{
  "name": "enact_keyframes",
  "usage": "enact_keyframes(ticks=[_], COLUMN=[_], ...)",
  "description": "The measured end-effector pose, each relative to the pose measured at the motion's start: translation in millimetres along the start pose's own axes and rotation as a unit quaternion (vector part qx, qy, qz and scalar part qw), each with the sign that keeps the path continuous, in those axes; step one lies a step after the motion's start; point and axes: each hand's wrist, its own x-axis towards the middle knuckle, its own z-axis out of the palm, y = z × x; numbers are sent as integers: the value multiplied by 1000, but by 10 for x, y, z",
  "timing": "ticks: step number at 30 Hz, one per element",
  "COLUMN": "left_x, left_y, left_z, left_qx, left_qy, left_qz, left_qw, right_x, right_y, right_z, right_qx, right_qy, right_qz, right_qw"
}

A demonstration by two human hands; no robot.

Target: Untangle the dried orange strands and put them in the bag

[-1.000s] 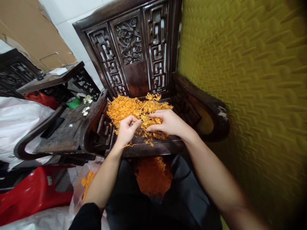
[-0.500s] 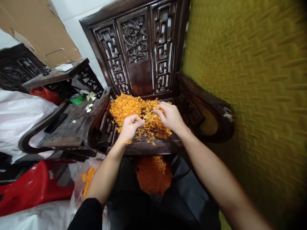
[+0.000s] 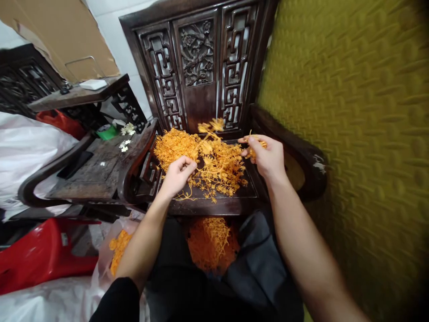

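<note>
My left hand (image 3: 177,176) is closed in a pinch on an orange branched sprig (image 3: 208,142), which rises from the fingertips over the seat. To the right, my right hand (image 3: 268,156) is curled around small orange pieces (image 3: 260,145), partly hidden by the fingers. A dense orange heap (image 3: 176,145) lies at the back left of the dark wooden chair seat (image 3: 250,190). Looser orange sprigs (image 3: 223,172) spread across its middle, between my hands. Some thin stems hang near the seat's front edge, below my left hand.
A carved chair back (image 3: 201,100) and curved armrest (image 3: 311,170) bound the seat. Below, between my knees, a reddish container (image 3: 197,250) holds orange stems. At left are a plastic bag (image 3: 103,255) with orange pieces, a red stool (image 3: 36,255) and green tape (image 3: 107,132).
My right hand has moved right, away from my left hand, with orange pieces in it. The sprig at my left hand now stands up higher. The view has shifted slightly.
</note>
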Motion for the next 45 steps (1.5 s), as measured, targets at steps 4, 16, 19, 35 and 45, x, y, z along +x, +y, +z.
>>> enact_keyframes(ticks=[4, 16, 19, 35, 45], left_x=[29, 55, 47, 64, 175], left_y=[-22, 5, 20, -19, -88], left_z=[47, 167, 191, 18, 212], left_qx=[70, 166, 168, 97, -180], left_qy=[9, 35, 42, 98, 124], left_qz=[17, 41, 50, 87, -41], left_qw=[997, 985, 984, 987, 975], right_x=[-123, -287, -283, 103, -192], right_y=[-151, -232, -171, 17, -339], right_z=[139, 350, 438, -40, 193], right_qx=[51, -218, -235, 50, 236], right_qy=[-44, -194, -188, 129, -126], right_qz=[21, -32, -72, 42, 154], right_qw=[997, 956, 951, 990, 951])
